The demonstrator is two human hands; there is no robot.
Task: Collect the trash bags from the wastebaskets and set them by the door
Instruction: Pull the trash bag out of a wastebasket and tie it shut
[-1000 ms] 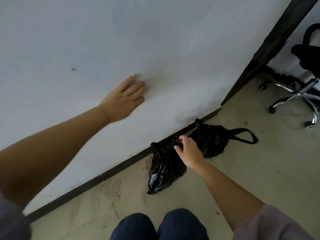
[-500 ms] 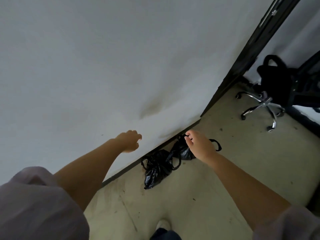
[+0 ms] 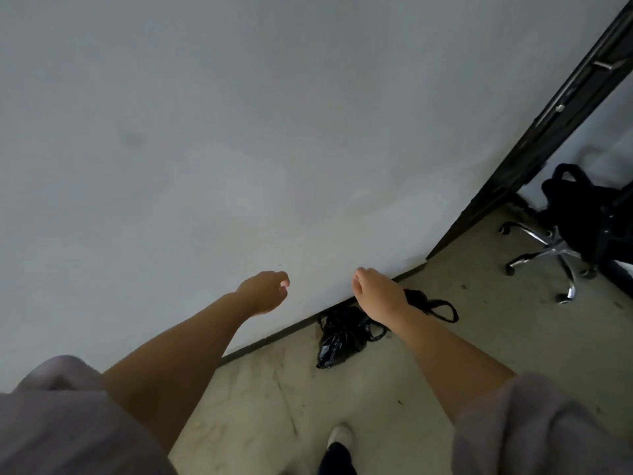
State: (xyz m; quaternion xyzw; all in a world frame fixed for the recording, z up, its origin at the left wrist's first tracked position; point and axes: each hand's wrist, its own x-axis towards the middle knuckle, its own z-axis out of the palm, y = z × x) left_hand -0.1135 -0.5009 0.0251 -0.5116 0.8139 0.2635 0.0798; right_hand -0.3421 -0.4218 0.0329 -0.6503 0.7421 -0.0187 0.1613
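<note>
Two black trash bags lie on the floor against the base of the white wall. The nearer bag [image 3: 339, 341] is crumpled and shiny; the farther bag [image 3: 428, 301] shows only its top and a looped handle behind my wrist. My right hand [image 3: 378, 289] hovers above them with fingers loosely curled and holds nothing. My left hand [image 3: 265, 291] hangs in front of the wall, fingers loosely curled, also holding nothing. The black door frame [image 3: 534, 142] rises to the right of the bags.
A black office chair [image 3: 579, 214] on a chrome star base [image 3: 551, 258] stands past the door frame at the right. A dark baseboard [image 3: 281, 335] runs along the wall. My white shoe [image 3: 339, 437] is on the dirty beige floor below.
My right hand has let go of the nearer bag and risen. My left hand came off the wall and its fingers curled. The view has pulled up and back from the bags.
</note>
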